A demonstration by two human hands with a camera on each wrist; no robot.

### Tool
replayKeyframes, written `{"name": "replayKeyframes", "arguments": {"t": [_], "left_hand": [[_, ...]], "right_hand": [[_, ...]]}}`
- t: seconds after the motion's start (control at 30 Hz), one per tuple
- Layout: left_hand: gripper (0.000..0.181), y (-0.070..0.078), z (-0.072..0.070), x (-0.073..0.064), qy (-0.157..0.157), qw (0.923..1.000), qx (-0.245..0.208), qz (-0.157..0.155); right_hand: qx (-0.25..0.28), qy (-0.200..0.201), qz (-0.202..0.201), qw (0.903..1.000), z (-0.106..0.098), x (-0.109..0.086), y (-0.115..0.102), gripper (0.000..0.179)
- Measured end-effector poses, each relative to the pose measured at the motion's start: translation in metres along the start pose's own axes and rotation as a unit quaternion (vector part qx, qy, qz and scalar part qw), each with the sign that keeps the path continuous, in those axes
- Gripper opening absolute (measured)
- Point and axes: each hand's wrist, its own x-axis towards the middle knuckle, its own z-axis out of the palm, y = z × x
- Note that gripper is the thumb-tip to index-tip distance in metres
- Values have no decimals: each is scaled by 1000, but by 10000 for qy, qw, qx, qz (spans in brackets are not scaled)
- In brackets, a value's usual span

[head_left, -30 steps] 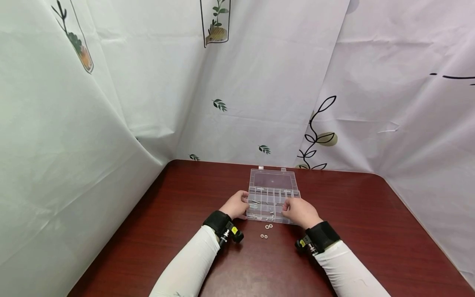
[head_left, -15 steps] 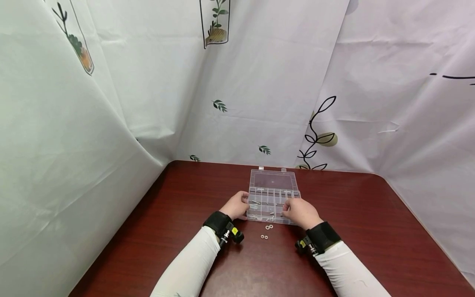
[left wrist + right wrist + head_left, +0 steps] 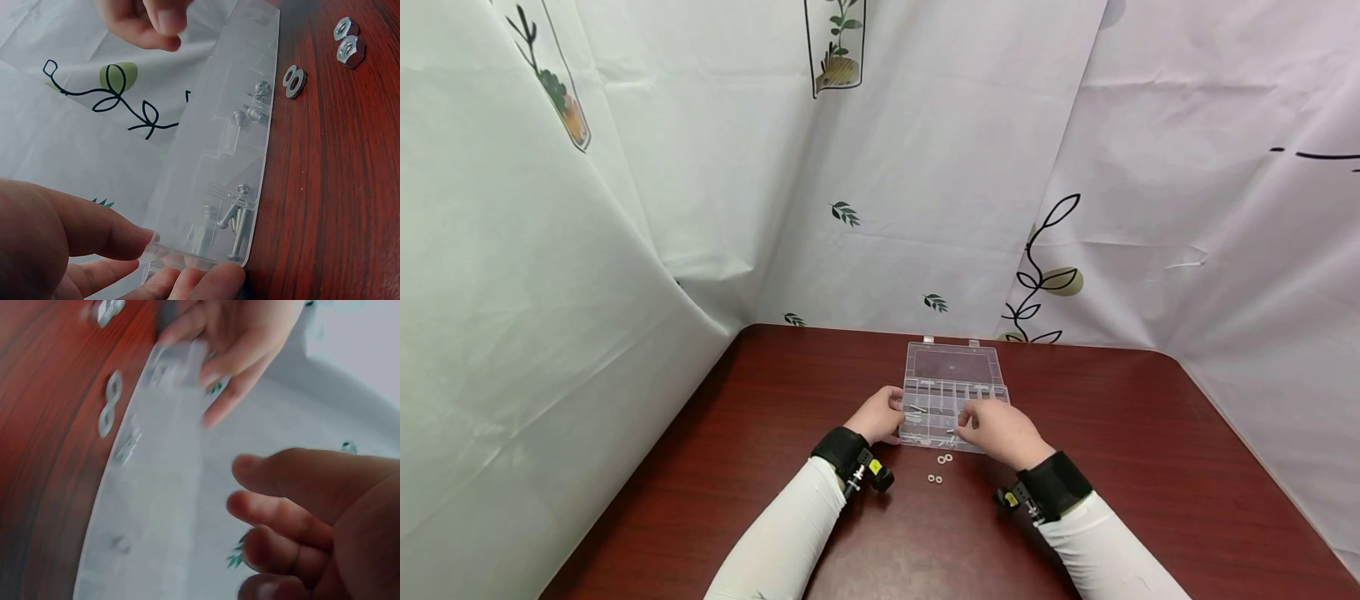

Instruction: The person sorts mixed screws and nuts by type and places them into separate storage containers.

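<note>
A clear plastic compartment box point(image 3: 952, 364) lies on the table with its lid folded back. At its left end my left hand point(image 3: 877, 416) grips the side wall, thumb and fingers round it. My right hand point(image 3: 1004, 432) hovers over the right-middle compartments, fingers loosely bent; the right wrist view shows a gap between thumb and forefinger and nothing held. Long screws point(image 3: 239, 223) lie in the compartment by the left hand, with short screws point(image 3: 256, 114) further along the front row. In front of the box sit two washers point(image 3: 297, 84) and two hex nuts point(image 3: 350, 52).
The dark red wooden table point(image 3: 820, 362) extends on both sides of the box. White printed cloth point(image 3: 880, 250) hangs behind the table and at its sides. The right wrist view is blurred; a small part point(image 3: 120, 544) in the box is unclear there.
My right hand has shifted a little left across the box, from the right compartments towards the middle. The left hand, box, washers and nuts stay in place.
</note>
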Motion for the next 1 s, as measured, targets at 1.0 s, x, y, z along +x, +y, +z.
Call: {"name": "replayKeyframes", "arguments": {"t": [1.0], "left_hand": [[51, -3, 0, 2, 17, 10000, 43, -67]], "right_hand": [[-212, -1129, -1297, 9849, 30, -14, -32, 29]]}}
